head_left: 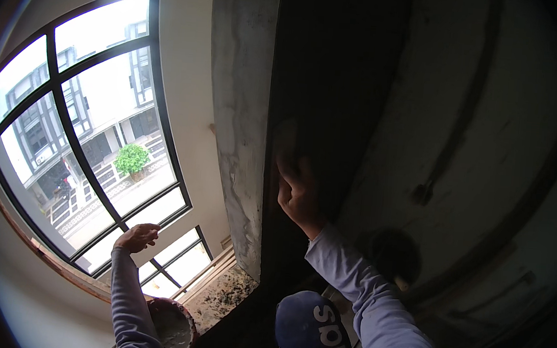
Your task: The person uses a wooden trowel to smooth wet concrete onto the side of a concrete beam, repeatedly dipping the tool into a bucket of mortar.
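My right hand (298,194) is raised against the dark side of a grey plastered pillar (242,118), close to its edge. Its fingers are bent together around something lost in shadow; a faint pale flat shape shows just above the fingertips. My left hand (137,237) hangs in the air in front of the window, fingers loosely curved and apart, with nothing visible in it. Below it, partly behind my left forearm, stands a round dark-reddish bucket (193,326) with wet grey paste (174,329) inside.
A large black-framed window (71,116) fills the left side. Crumbs of mortar litter a ledge (222,293) at the pillar's foot. Dark blue cloth with pale lettering (307,335) sits low in the middle. A shadowed wall (492,153) with dark grooves lies to the right.
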`<action>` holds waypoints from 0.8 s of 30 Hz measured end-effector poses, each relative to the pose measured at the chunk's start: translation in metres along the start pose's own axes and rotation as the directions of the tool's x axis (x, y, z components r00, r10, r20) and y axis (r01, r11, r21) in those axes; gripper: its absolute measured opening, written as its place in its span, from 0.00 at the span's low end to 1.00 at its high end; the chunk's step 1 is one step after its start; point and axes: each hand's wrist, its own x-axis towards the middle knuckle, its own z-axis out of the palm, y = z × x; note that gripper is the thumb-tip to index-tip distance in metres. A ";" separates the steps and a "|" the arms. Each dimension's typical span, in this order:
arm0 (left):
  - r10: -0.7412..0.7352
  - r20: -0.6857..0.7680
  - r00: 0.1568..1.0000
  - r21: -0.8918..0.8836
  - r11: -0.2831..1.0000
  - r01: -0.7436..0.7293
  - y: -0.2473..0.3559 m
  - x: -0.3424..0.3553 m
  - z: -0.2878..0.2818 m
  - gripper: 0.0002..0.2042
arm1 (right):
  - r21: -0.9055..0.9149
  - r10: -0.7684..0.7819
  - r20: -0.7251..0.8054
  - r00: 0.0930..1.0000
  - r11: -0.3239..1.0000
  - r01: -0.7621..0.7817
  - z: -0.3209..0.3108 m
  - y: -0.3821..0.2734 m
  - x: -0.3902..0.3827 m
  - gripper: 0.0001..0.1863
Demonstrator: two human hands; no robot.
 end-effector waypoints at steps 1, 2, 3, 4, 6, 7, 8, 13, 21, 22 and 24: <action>-0.005 -0.006 1.000 -0.043 0.999 0.004 0.001 -0.001 -0.001 0.19 | -0.104 -0.015 -0.005 1.000 0.995 0.014 -0.002 0.007 0.023 0.25; -0.020 -0.006 1.000 -0.073 0.997 0.019 0.002 -0.002 -0.002 0.18 | -0.130 -0.102 -0.104 0.989 0.988 0.088 -0.004 0.016 0.054 0.24; -0.049 0.000 0.999 -0.082 0.995 0.049 0.003 -0.004 -0.002 0.18 | -0.176 -0.043 -0.115 0.992 0.984 0.022 -0.006 0.027 0.088 0.24; -0.042 -0.022 0.999 -0.019 0.999 0.042 0.005 -0.005 -0.002 0.18 | -0.184 -0.186 -0.188 0.964 0.971 0.151 -0.009 0.043 0.130 0.20; -0.050 -0.052 0.997 -0.057 0.997 0.047 0.011 -0.006 -0.002 0.17 | -0.189 -0.198 -0.241 0.950 0.970 0.155 -0.013 0.068 0.191 0.17; -0.061 -0.062 0.996 -0.057 0.997 0.058 0.013 -0.006 -0.002 0.17 | -0.188 -0.169 -0.262 0.950 0.975 0.122 -0.015 0.074 0.212 0.17; -0.040 -0.065 0.997 -0.010 0.999 0.040 0.015 -0.006 0.000 0.18 | -0.134 -0.110 -0.154 0.982 0.987 0.090 -0.014 0.074 0.204 0.16; -0.062 0.048 0.997 -0.006 0.998 0.062 0.009 -0.010 0.007 0.20 | -0.057 -0.197 -0.159 0.967 0.980 0.190 0.001 0.025 0.066 0.20; -0.105 0.044 0.994 0.028 0.994 0.104 -0.003 -0.008 0.008 0.18 | -0.080 0.002 -0.048 0.999 0.997 -0.006 -0.020 0.065 0.175 0.14; -0.077 0.037 0.996 0.022 0.997 0.076 0.001 -0.004 0.004 0.18 | -0.196 -0.002 -0.150 0.989 0.980 -0.028 -0.024 0.075 0.207 0.15; -0.110 0.021 0.994 -0.019 0.994 0.110 0.006 -0.002 0.002 0.19 | -0.312 -0.140 -0.204 0.969 0.947 0.071 -0.030 0.076 0.228 0.15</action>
